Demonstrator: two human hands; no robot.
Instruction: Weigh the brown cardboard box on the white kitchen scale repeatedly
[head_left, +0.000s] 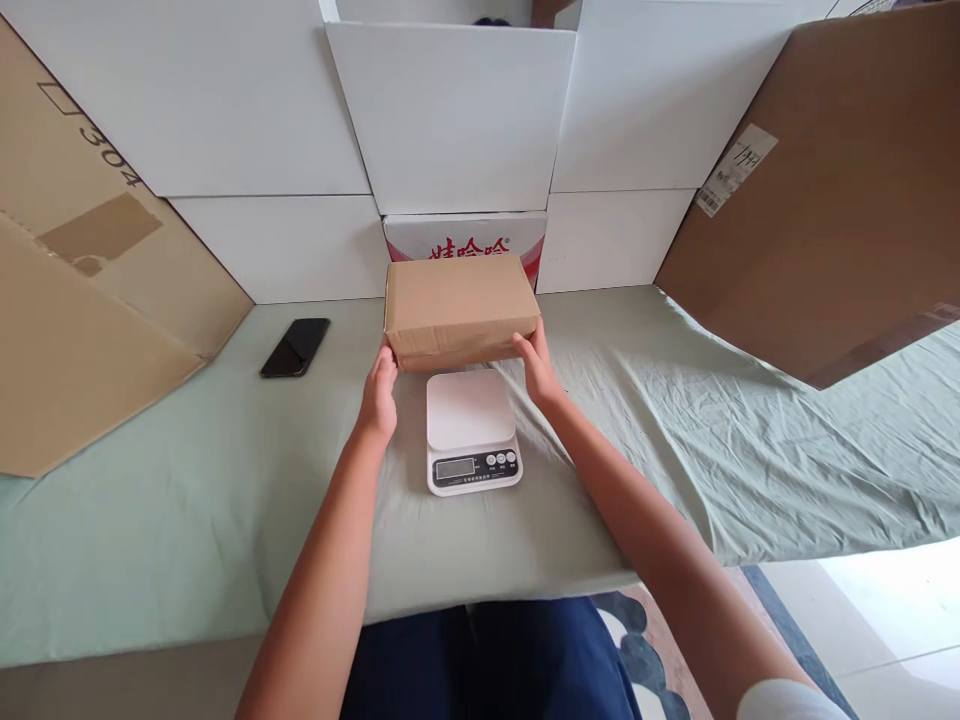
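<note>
Between my two hands is a brown cardboard box (461, 295), closed on top and gripped at its lower left and lower right corners. My left hand (379, 392) presses against the left corner, its far fingers hidden by the box. On the other side my right hand (535, 362) holds the right corner, thumb on the front face and the other fingers behind. Just in front of the box sits a white digital kitchen scale (471, 410) with a bare platform. Its display (455, 467) looks blank. Whether the box touches the table I cannot tell.
A black smartphone (295, 347) lies left of the box on the green cloth (187, 530). Large cardboard panels stand at the left (97, 270) and right (832, 200). White boxes (457, 120) form a wall behind, with a red-lettered carton (465, 232) at its foot.
</note>
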